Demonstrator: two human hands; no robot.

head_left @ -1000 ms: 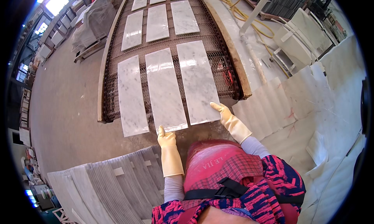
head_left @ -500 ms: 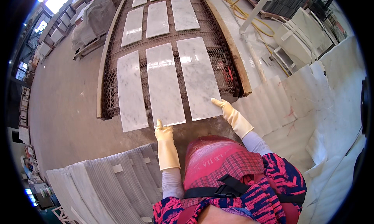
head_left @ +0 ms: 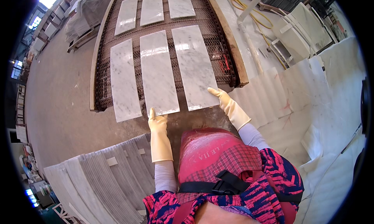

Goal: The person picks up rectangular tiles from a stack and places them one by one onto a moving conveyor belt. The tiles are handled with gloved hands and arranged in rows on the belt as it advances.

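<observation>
Left hand [head_left: 157,122], cream rubber glove, fingers extended flat, tips touching near end of middle marble slab [head_left: 157,72]; no grasp. Right hand [head_left: 223,100], same glove, fingers open and spread, resting on near right corner of right marble slab [head_left: 193,66]; no grasp. Both slabs lie lengthwise on mesh conveyor belt [head_left: 102,68], near ends overhanging belt edge. Third slab [head_left: 124,80] just left of middle one, untouched. Stack of upright slabs [head_left: 101,181] at lower left, apart from hands.
</observation>
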